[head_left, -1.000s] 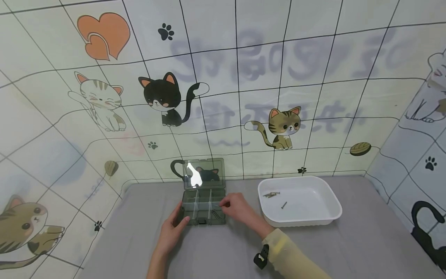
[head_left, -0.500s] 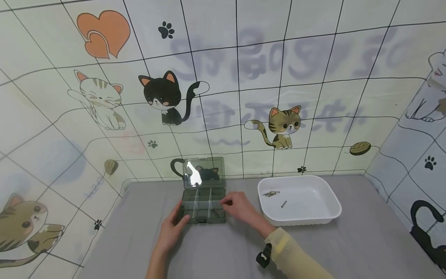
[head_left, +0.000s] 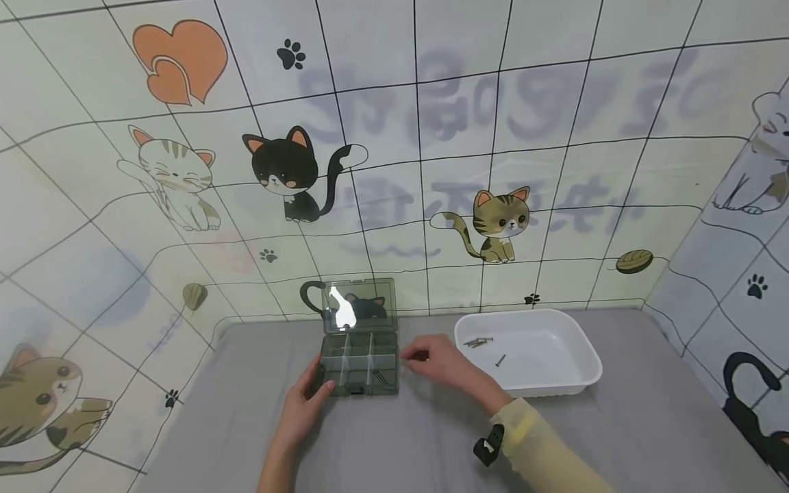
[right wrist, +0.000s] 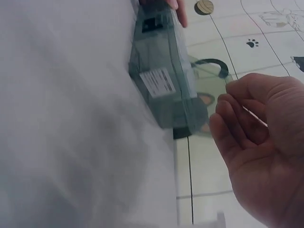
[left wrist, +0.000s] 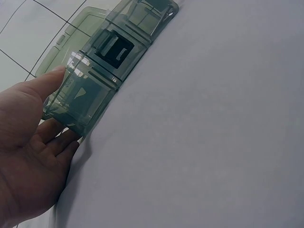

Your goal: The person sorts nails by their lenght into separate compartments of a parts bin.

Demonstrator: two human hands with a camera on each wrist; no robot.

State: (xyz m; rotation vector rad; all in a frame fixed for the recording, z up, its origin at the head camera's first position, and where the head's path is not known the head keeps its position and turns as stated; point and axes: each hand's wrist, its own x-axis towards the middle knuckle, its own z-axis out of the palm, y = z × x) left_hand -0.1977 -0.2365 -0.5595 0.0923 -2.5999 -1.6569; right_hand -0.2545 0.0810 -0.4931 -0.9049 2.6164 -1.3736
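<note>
A green see-through compartment box (head_left: 359, 363) lies with its lid (head_left: 360, 305) raised at the back. My left hand (head_left: 303, 404) holds its left end; in the left wrist view the thumb lies at the upper edge and the fingers lower down, by the end wall. Several dark screws (head_left: 381, 377) lie in the front right compartment. My right hand (head_left: 440, 359) is just right of the box, apart from it. In the right wrist view that hand's fingers (right wrist: 228, 124) are loosely bent, thumb near the forefinger, with nothing visible between them.
A white tray (head_left: 576, 356) stands right of the box, behind my right forearm. Several brass-coloured screws (head_left: 479, 342) lie in a small pile at its left, and a single screw (head_left: 501, 360) lies nearby. A cat-print cloth wall (head_left: 382, 233) rises behind the grey table (head_left: 394, 445).
My right hand has come away from the box's right compartments, moving right toward the tray. A thin piece between its fingertips earlier is no longer visible there. The left hand stays put.
</note>
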